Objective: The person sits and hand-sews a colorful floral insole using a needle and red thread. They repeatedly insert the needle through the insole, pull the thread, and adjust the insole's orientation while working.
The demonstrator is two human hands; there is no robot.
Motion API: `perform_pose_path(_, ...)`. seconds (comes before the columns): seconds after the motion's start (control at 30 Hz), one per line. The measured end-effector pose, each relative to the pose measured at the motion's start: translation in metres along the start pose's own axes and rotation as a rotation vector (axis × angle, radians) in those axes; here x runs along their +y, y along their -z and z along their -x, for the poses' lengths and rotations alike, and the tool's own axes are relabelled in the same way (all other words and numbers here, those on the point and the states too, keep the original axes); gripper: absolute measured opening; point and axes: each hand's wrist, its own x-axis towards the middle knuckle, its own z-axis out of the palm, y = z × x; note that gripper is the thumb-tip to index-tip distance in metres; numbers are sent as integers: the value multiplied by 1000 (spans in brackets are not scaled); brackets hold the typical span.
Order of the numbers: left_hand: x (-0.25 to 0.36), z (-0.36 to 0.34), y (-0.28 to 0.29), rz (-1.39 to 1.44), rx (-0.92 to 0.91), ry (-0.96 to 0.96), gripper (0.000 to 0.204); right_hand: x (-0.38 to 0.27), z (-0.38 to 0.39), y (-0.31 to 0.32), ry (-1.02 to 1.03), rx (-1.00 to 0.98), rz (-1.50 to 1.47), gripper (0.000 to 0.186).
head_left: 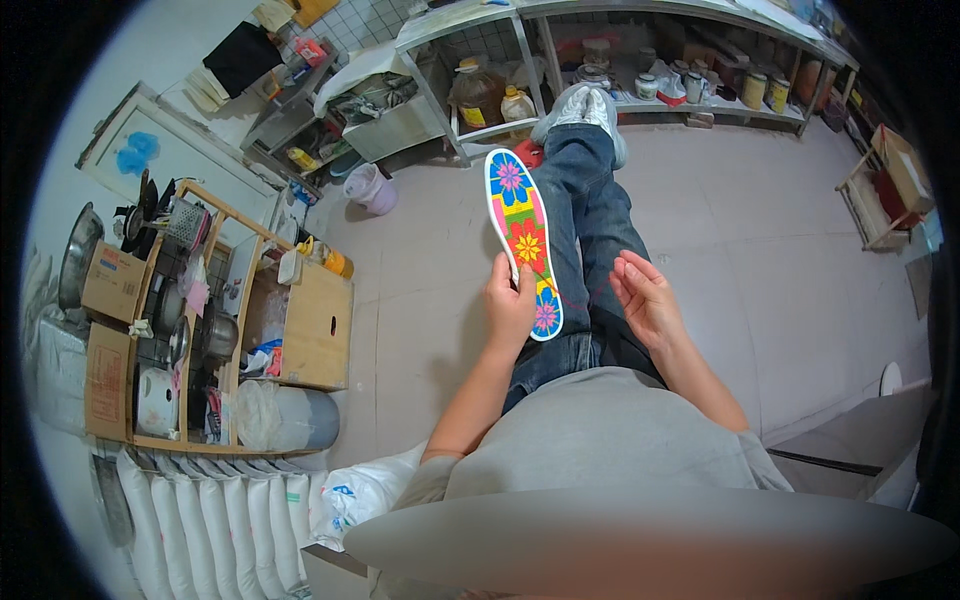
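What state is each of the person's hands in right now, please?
Left hand: closed on the floral insole.
Right hand: raised, fingers partly curled; whether it pinches something thin cannot be told.

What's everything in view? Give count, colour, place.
insole: 1, multicoloured floral with white edge, in left hand
bench: 1, greyish, far side
jugs: 2, brown and pale yellow, under bench
bucket: 1, lilac, floor, left
rack: 1, tan wood, left
cardboard boxes: 2, brown, at rack
sacks: several, white, lower left
shelf clutter: many, mixed, too small to count
jeans: 1 pair, blue, on legs
shoes: 2, whitish, on feet
left hand: 1, bare, gripping insole
right hand: 1, bare, right of insole
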Motion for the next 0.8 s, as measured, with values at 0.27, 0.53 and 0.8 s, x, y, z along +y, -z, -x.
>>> perform_pose_path(0.27, -7, -1, 1, -14, 37, -22, 10, -1, -5, 5, -15, -156, -278, 24)
perform_pose_path(0.53, -7, 0, 5, -2, 30, 5, 10, -3, 5, -8, -36, 42, -175, 27)
perform_pose_path(0.8, -6, 1, 5, 49, 27, 50, 11, -7, 9, -9, -3, 27, -161, 28)
